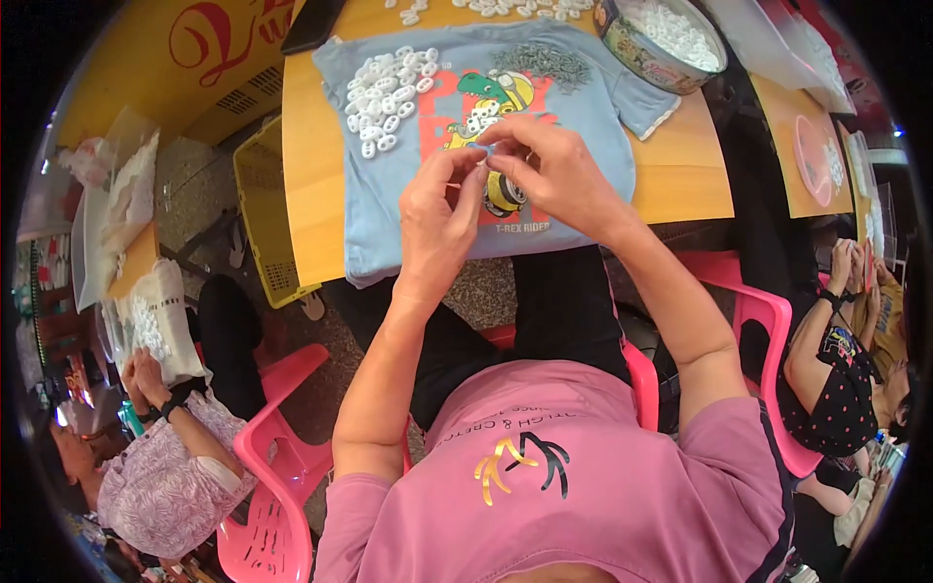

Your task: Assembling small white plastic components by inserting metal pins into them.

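My left hand [442, 206] and my right hand [564, 180] meet over a light blue T-shirt [374, 228] spread on the table. Thumbs and fingertips of both are pinched together on a small white piece, mostly hidden by the fingers. Left of them on the shirt lies a pile of white oval plastic pieces [381, 102] with two holes each. A smaller group of white pieces [484, 119] rests just beyond my fingertips. Farther back is a heap of small grey metal parts [544, 66], too fine to name.
A round tin [671, 44] full of white pieces stands at the table's back right. More white pieces [525, 8] lie along the far edge. A yellow crate [267, 214] is left of the wooden table [311, 194]. Other people sit on both sides, near pink chairs [282, 466].
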`<state>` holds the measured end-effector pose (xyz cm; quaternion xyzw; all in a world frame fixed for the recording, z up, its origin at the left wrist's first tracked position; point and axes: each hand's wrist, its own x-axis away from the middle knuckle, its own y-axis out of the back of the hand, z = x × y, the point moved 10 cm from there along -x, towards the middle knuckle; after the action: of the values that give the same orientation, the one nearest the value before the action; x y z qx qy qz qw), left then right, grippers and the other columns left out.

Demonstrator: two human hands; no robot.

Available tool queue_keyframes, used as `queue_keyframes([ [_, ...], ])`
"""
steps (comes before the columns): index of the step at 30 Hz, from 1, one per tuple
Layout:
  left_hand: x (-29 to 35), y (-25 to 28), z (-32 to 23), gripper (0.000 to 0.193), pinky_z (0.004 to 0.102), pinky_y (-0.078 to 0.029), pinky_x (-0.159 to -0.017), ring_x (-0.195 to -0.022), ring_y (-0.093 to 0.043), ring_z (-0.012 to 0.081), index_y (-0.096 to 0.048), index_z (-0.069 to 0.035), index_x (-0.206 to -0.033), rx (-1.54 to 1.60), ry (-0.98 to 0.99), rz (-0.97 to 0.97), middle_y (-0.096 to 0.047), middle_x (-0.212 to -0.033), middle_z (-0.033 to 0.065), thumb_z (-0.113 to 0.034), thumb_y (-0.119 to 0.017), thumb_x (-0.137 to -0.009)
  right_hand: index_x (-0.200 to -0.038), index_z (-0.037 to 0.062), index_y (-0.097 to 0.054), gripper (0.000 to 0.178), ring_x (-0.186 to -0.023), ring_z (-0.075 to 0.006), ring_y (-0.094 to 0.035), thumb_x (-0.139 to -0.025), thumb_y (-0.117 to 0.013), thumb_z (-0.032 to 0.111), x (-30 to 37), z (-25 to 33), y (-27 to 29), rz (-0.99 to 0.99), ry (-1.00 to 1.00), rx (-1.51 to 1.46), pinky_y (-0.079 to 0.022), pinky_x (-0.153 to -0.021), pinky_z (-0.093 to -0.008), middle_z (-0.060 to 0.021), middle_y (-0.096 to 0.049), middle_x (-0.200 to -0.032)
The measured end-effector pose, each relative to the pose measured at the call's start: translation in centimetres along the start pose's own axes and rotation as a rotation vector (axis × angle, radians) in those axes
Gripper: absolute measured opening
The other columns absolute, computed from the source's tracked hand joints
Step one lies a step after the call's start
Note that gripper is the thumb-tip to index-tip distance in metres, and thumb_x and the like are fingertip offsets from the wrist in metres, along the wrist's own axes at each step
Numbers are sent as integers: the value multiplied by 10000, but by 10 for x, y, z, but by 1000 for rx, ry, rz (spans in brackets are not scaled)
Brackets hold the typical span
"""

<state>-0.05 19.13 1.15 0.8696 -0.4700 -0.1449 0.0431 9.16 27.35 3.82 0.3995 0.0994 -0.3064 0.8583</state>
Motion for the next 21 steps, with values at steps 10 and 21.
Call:
queue_keyframes([
  [10,-3,-21,-22,174,268,-501,-639,-714,-621,152,-647,-8,-995,42,-161,71,-621,-862,84,29,-680,-829,-1101,-10,-602,204,-710,-62,-571,-926,-632,90,35,-31,8,-148,-562,-837,-471,-604,-208,-30,-626,-825],
  [21,-6,-31,6,119,220,-475,-610,-715,-580,65,-658,28,-994,209,81,120,-616,-808,16,14,-653,-877,-929,61,-675,105,-741,-218,-633,-839,-679,115,-5,-77,87,-158,-148,410,-488,-644,-333,-76,-635,-892],
])
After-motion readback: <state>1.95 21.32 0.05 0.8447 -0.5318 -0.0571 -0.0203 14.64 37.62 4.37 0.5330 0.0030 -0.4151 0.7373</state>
